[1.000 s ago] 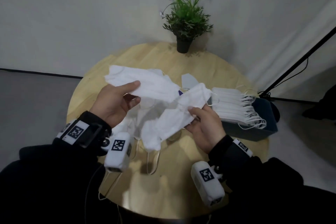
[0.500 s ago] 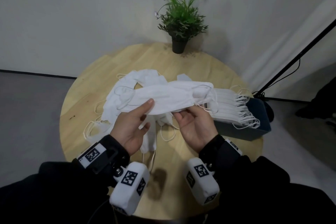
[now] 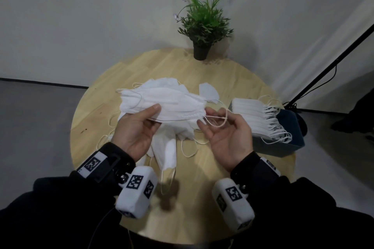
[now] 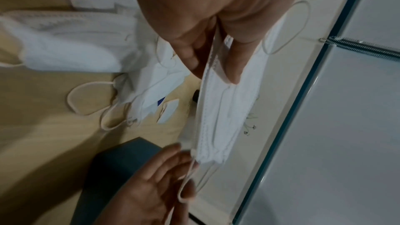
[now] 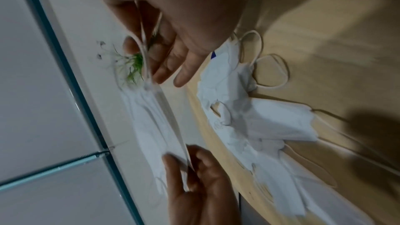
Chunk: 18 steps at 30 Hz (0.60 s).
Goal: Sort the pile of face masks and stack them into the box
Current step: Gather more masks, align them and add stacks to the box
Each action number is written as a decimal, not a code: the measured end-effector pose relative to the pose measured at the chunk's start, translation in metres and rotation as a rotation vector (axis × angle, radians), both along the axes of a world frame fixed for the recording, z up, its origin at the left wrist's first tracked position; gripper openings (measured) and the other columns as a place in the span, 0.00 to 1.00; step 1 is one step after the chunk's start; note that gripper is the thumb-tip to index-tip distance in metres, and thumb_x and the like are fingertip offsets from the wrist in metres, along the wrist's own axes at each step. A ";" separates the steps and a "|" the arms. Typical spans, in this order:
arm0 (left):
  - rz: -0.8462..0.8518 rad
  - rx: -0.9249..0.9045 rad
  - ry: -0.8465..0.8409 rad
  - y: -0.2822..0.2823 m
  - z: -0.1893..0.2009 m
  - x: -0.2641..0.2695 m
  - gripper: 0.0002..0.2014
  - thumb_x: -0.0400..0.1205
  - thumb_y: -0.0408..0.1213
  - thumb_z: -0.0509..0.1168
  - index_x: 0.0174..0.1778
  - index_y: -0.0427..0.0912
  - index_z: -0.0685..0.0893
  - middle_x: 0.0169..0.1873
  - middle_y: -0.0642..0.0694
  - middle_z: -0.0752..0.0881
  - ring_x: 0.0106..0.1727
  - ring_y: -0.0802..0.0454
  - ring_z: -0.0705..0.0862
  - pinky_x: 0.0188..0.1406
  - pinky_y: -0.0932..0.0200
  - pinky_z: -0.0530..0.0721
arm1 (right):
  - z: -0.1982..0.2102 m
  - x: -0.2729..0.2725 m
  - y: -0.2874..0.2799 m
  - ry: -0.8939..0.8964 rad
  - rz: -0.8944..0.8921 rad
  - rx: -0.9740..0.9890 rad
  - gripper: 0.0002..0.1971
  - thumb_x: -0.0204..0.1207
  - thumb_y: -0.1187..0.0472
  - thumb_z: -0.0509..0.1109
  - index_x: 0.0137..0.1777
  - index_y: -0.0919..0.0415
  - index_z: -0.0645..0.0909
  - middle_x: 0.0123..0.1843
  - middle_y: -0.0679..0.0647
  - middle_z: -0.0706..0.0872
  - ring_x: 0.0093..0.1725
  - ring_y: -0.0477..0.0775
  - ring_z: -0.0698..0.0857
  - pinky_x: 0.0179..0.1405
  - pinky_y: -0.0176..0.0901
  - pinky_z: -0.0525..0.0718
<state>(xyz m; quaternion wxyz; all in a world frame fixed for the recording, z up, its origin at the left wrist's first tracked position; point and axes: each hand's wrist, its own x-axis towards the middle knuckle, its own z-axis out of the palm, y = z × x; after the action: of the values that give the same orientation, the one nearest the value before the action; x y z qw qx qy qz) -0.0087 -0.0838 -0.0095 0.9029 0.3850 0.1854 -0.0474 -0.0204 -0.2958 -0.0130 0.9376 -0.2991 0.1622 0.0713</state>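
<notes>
My left hand (image 3: 150, 116) pinches a flat white face mask (image 3: 170, 105) by its left half, thumb on top, and holds it level above the table. My right hand (image 3: 214, 122), palm up, has that mask's right ear loop (image 3: 219, 119) hooked over its fingers. In the left wrist view the left hand (image 4: 216, 64) grips the mask (image 4: 225, 105) edge-on. In the right wrist view the loop (image 5: 143, 47) runs across the right hand's fingers. A loose pile of masks (image 3: 172, 139) lies below both hands. The dark blue box (image 3: 291, 127) at the right holds a neat mask stack (image 3: 253, 115).
The round wooden table (image 3: 222, 79) carries a potted plant (image 3: 202, 30) at its far edge. A small white scrap (image 3: 208, 92) lies beyond the pile. Ear loops trail around the pile. A black stand leg (image 3: 323, 70) slants at the right, off the table.
The mask has been turned level and drawn out flat. My right hand slid off the mask body to its right end and now has only the ear loop.
</notes>
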 end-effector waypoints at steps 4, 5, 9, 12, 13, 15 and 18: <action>0.027 0.007 -0.024 0.009 0.002 0.006 0.22 0.74 0.24 0.73 0.65 0.37 0.87 0.58 0.40 0.93 0.58 0.47 0.93 0.54 0.55 0.92 | 0.006 0.004 -0.011 -0.010 0.001 0.020 0.12 0.75 0.57 0.65 0.31 0.56 0.70 0.30 0.55 0.70 0.35 0.58 0.81 0.61 0.58 0.84; 0.018 0.014 -0.027 0.009 0.001 0.007 0.23 0.73 0.24 0.74 0.66 0.36 0.87 0.59 0.40 0.93 0.58 0.47 0.93 0.56 0.54 0.92 | 0.005 0.004 -0.010 -0.016 0.037 -0.020 0.14 0.77 0.53 0.66 0.31 0.55 0.69 0.29 0.52 0.63 0.31 0.54 0.74 0.55 0.54 0.82; -0.008 0.065 -0.019 0.013 -0.004 0.010 0.27 0.75 0.22 0.74 0.72 0.37 0.84 0.63 0.40 0.91 0.62 0.45 0.92 0.60 0.50 0.91 | -0.006 0.006 -0.008 -0.059 0.175 -0.456 0.15 0.75 0.56 0.79 0.36 0.54 0.75 0.28 0.48 0.61 0.25 0.47 0.61 0.33 0.43 0.67; 0.069 0.078 0.027 0.034 -0.001 0.022 0.23 0.77 0.19 0.72 0.63 0.46 0.81 0.62 0.42 0.90 0.50 0.48 0.94 0.45 0.50 0.92 | -0.013 0.003 -0.015 -0.048 0.224 -0.703 0.16 0.78 0.63 0.78 0.34 0.55 0.74 0.28 0.50 0.62 0.24 0.48 0.57 0.27 0.42 0.60; 0.114 0.037 0.047 0.042 0.001 0.026 0.24 0.78 0.18 0.71 0.60 0.49 0.78 0.57 0.43 0.89 0.44 0.50 0.93 0.40 0.52 0.91 | -0.014 0.002 -0.019 -0.042 0.229 -0.727 0.17 0.79 0.64 0.77 0.33 0.55 0.74 0.27 0.50 0.62 0.24 0.49 0.57 0.25 0.41 0.59; 0.184 -0.014 0.046 0.058 0.008 0.033 0.25 0.79 0.17 0.69 0.61 0.51 0.75 0.49 0.45 0.85 0.38 0.52 0.90 0.34 0.56 0.88 | -0.013 0.000 -0.026 -0.018 0.235 -0.757 0.18 0.80 0.64 0.76 0.31 0.55 0.74 0.25 0.49 0.62 0.23 0.49 0.56 0.24 0.41 0.58; 0.148 0.153 0.000 0.076 0.015 0.037 0.22 0.80 0.18 0.70 0.64 0.46 0.78 0.39 0.45 0.86 0.36 0.52 0.87 0.30 0.59 0.85 | -0.011 -0.004 -0.037 0.025 0.231 -0.745 0.22 0.80 0.61 0.76 0.28 0.51 0.71 0.26 0.50 0.57 0.23 0.49 0.55 0.26 0.43 0.58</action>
<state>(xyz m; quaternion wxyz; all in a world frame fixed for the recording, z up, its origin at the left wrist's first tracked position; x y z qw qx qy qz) 0.0279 -0.0077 0.0052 0.8718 0.4382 0.2165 0.0337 -0.0244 -0.3329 -0.0240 0.7485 -0.6345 0.1538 0.1163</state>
